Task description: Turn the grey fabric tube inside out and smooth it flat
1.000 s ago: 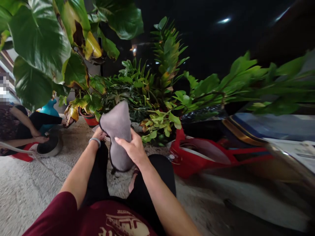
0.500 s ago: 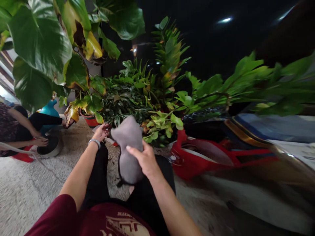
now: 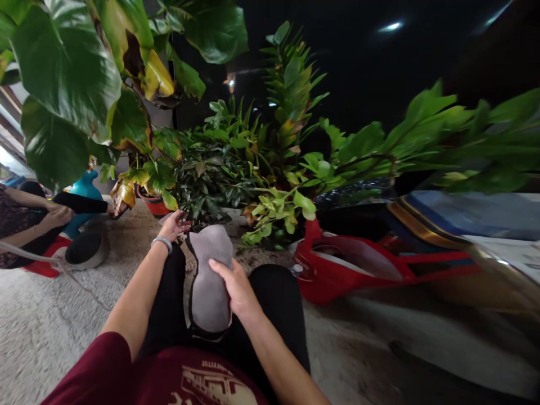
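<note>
I see mauve-grey on the soft piece [image 3: 211, 292], with black along its edge. The shirt [image 3: 202, 360] is maroon with a cream print, the trousers [image 3: 278, 309] black, the bracelet [image 3: 162, 242] silvery. Green leaves [image 3: 130, 121] show yellow and brown patches; the pot [image 3: 157, 207] is red. The other person's top [image 3: 12, 222] is dark and speckled, the stool [image 3: 44, 269] red, the floor [image 3: 42, 326] mottled grey.

Plants [image 3: 205, 169] stand beyond the cloth piece [image 3: 206, 295], a basin [image 3: 90, 261] well left.

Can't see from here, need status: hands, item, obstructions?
Right hand gripping gray fuzzy piece. Left hand open beside its top, contact unclear. Plants beyond; nothing visibly blocking.
</note>
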A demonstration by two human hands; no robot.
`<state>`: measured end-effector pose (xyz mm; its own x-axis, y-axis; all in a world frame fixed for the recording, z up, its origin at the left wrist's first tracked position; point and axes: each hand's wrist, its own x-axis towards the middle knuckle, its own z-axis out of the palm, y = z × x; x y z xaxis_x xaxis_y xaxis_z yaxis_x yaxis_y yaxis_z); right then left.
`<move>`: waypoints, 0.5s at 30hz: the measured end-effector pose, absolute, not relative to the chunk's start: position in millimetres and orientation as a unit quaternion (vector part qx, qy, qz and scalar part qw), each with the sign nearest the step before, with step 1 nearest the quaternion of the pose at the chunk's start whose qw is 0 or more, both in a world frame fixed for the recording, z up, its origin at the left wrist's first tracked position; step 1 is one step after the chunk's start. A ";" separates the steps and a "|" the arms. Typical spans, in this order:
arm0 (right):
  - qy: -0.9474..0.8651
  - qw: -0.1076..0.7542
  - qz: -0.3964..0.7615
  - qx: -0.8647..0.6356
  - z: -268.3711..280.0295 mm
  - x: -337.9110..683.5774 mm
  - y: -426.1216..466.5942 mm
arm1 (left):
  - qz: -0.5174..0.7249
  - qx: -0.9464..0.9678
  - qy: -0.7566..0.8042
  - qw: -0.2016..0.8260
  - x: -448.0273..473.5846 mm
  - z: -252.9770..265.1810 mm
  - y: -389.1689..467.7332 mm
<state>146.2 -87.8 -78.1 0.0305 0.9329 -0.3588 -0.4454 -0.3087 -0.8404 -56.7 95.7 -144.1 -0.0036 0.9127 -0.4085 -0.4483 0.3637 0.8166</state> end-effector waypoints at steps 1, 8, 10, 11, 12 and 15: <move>-0.257 0.554 0.633 -0.476 -68.6 150.4 -85.2 | 0.513 0.239 0.490 0.664 -56.5 -143.7 95.6; -0.175 0.705 0.528 -0.440 -31.4 157.4 4.6 | 0.511 0.230 0.488 0.669 -53.3 -142.5 91.5; -0.157 0.644 0.591 -0.460 -49.3 148.3 -4.3 | 0.511 0.233 0.486 0.669 -53.7 -142.4 91.1; -0.160 0.606 0.618 -0.474 -59.7 144.1 -17.0 | 0.512 0.235 0.486 0.668 -54.2 -142.4 91.2; -0.169 0.571 0.638 -0.488 -68.8 140.9 -33.1 | 0.514 0.236 0.486 0.666 -54.9 -142.3 91.5; -0.218 0.496 0.688 -0.483 -74.9 138.5 -78.5 | 0.518 0.222 0.486 0.668 -56.5 -143.0 93.0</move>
